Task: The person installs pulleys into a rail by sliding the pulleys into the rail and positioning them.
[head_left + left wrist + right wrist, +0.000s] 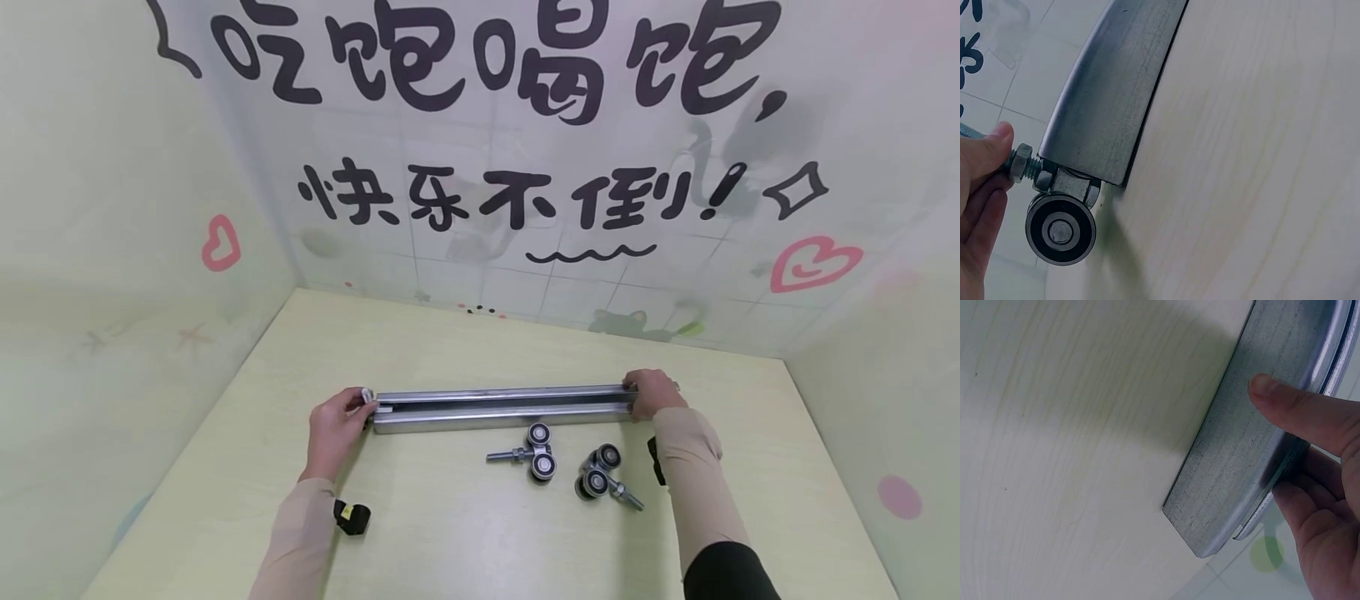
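A straight metal channel track [502, 422] with a slot along its top lies across the table. At its left end, my left hand [335, 433] pinches the threaded bolt of a roller trolley [1061, 230]. In the left wrist view, one black-and-silver wheel sits just outside the track's end and the trolley's body meets that end; whether other wheels are inside is hidden. My right hand [651, 395] grips the track near its right end, thumb on the near side wall and fingers over the slotted top.
Two more roller trolleys with bolts lie in front of the track: one trolley [542, 454] near the middle, another trolley [597, 473] further right. Printed walls [480, 283] enclose the pale wooden table [450, 517] at the back and both sides.
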Demonstrator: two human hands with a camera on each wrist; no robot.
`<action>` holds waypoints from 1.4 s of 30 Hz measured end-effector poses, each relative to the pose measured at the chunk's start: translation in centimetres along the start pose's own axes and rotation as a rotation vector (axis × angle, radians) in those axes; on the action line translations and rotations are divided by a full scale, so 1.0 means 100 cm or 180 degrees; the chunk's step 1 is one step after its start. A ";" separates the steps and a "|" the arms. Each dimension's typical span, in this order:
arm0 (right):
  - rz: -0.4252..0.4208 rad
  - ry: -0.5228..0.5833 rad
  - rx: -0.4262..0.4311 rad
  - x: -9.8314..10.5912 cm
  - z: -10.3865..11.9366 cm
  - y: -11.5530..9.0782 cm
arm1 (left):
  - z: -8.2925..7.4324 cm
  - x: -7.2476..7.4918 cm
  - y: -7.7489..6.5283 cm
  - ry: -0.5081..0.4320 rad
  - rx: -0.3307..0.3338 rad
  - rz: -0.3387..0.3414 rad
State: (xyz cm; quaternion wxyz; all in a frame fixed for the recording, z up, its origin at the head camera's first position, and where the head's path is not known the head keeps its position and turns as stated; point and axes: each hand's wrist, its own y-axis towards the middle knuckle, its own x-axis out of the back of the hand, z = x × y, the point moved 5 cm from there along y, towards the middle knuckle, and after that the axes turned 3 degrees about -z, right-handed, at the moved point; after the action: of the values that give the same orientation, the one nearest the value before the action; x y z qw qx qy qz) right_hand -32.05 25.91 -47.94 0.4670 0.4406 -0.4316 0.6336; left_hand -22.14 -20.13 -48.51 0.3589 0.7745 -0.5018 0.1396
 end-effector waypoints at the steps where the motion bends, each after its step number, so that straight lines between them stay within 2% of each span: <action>1: -0.0004 -0.0005 0.0000 0.000 0.000 0.000 | -0.001 0.000 0.000 0.0005 -0.0011 0.0001; 13: 0.0023 0.0000 -0.0016 0.000 0.001 -0.001 | 0.000 -0.002 0.001 -0.0040 0.0101 0.0071; 24: 0.0005 0.0022 0.0018 -0.001 0.000 0.000 | 0.001 -0.005 0.000 -0.0053 -0.0016 -0.0012; 33: 0.0010 0.0056 0.0033 0.001 0.001 0.000 | -0.004 -0.013 0.001 -0.0127 0.0145 0.0143; 42: 0.0075 0.0107 -0.0024 0.001 -0.002 0.002 | -0.011 -0.022 0.003 -0.0149 0.0054 0.0190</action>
State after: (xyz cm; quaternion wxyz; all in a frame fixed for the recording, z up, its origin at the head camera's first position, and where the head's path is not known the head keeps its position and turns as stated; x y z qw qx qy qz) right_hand -32.29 26.08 -47.92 0.4684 0.4231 -0.4313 0.6447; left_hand -23.26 -17.93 -48.86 0.3361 0.7653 -0.5318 0.1364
